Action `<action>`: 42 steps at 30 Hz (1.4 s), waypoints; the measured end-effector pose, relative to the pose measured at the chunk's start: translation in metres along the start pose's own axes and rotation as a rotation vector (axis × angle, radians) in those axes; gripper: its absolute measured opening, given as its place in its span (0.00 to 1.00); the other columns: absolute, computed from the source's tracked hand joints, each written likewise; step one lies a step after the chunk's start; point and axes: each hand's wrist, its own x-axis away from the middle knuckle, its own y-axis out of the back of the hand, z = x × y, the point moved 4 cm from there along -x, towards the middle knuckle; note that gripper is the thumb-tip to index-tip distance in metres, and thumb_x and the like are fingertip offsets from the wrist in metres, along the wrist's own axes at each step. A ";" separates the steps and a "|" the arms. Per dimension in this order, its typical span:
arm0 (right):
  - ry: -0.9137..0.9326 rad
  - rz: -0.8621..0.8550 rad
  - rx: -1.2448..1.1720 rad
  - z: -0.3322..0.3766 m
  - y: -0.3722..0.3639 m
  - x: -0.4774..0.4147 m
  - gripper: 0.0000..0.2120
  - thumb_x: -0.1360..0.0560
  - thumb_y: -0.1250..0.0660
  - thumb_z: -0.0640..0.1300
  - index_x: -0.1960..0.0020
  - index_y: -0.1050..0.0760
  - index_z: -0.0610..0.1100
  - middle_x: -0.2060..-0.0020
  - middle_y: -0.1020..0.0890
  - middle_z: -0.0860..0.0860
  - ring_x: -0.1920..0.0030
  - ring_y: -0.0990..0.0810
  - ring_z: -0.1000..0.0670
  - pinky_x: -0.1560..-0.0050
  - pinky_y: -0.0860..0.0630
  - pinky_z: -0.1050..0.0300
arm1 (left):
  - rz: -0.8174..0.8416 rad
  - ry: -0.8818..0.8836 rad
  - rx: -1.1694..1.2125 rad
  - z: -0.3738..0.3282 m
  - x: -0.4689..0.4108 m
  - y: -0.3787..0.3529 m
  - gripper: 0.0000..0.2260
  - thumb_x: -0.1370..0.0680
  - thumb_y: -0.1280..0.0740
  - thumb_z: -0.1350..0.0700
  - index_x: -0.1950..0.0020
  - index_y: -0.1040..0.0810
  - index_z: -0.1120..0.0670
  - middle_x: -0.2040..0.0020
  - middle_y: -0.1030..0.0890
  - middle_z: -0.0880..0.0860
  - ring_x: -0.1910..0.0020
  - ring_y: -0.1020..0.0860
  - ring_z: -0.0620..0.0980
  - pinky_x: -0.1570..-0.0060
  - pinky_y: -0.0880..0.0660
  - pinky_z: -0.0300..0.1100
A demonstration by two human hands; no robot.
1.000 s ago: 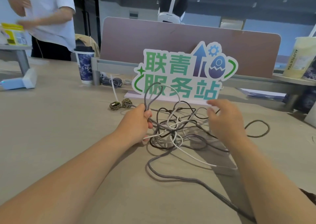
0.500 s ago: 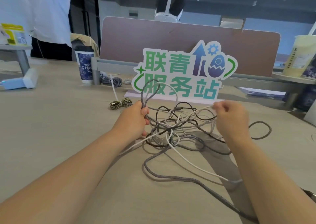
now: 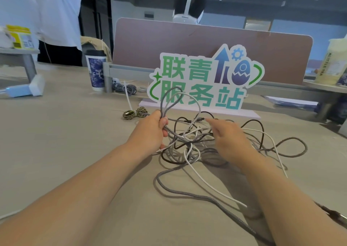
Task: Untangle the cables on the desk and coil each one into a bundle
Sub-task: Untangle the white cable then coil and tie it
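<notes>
We hold a raised loop of the grey braided cable (image 3: 170, 101) and the white cable (image 3: 204, 184) in our left hand (image 3: 150, 131), fingers clenched around both strands just below the loop. Our right hand (image 3: 229, 138) reaches into the tangle of cables (image 3: 189, 144) with its fingers stretched toward the connectors; whether it has gripped a strand we cannot tell, as the back of the hand hides the fingertips. The tangle lies on the desk (image 3: 65, 142) in the middle, toward the far edge, just in front of the standing sign (image 3: 204, 78) with green characters. A dark brown cable (image 3: 261, 131) arches out of the tangle to the right, and a grey loop lies flat further right. The grey braided cable runs from the tangle toward the near edge and passes under our right forearm. The left half of the desk is bare surface, broad and open. By the far edge, left of the sign, sit a small coiled patterned cable (image 3: 134, 113) with a white tie, a bundled cable (image 3: 127, 89) and a paper cup (image 3: 96, 70) beside the partition (image 3: 187, 45). A person in a white shirt (image 3: 56, 15) stands beyond the far left corner.
</notes>
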 end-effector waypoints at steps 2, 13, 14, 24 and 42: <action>-0.059 0.068 -0.033 -0.001 -0.005 0.003 0.17 0.19 0.46 0.41 0.33 0.29 0.48 0.41 0.22 0.47 0.40 0.27 0.46 0.37 0.32 0.51 | -0.001 0.002 0.009 0.001 0.000 0.000 0.10 0.17 0.47 0.55 0.57 0.31 0.53 0.59 0.24 0.55 0.69 0.27 0.47 0.81 0.33 0.31; -0.762 -0.784 -0.204 -0.074 0.069 0.025 0.12 0.21 0.43 0.42 0.43 0.25 0.39 0.42 0.27 0.39 0.42 0.30 0.39 0.44 0.33 0.50 | -0.008 0.039 0.052 0.003 0.002 0.003 0.10 0.17 0.47 0.53 0.52 0.29 0.55 0.59 0.24 0.55 0.69 0.25 0.52 0.78 0.28 0.39; -0.755 -0.776 -0.146 -0.072 0.069 0.026 0.14 0.23 0.42 0.39 0.39 0.27 0.40 0.38 0.31 0.40 0.39 0.33 0.39 0.41 0.35 0.50 | -0.007 0.050 0.056 0.003 0.002 0.002 0.10 0.17 0.47 0.52 0.51 0.29 0.55 0.59 0.24 0.55 0.69 0.26 0.51 0.79 0.29 0.39; 0.192 0.063 -0.119 0.029 -0.012 0.007 0.18 0.20 0.43 0.45 0.30 0.32 0.51 0.34 0.27 0.52 0.33 0.33 0.51 0.29 0.42 0.54 | 0.014 -0.232 0.004 -0.012 0.007 0.003 0.09 0.18 0.46 0.56 0.54 0.29 0.47 0.65 0.24 0.49 0.74 0.30 0.37 0.73 0.36 0.33; 0.018 -0.007 -0.521 0.033 0.018 0.019 0.09 0.23 0.35 0.47 0.59 0.18 0.49 0.62 0.18 0.44 0.66 0.27 0.48 0.59 0.27 0.45 | -0.180 -0.539 0.089 -0.032 0.019 0.013 0.12 0.20 0.43 0.65 0.57 0.30 0.49 0.66 0.28 0.44 0.65 0.27 0.35 0.60 0.32 0.24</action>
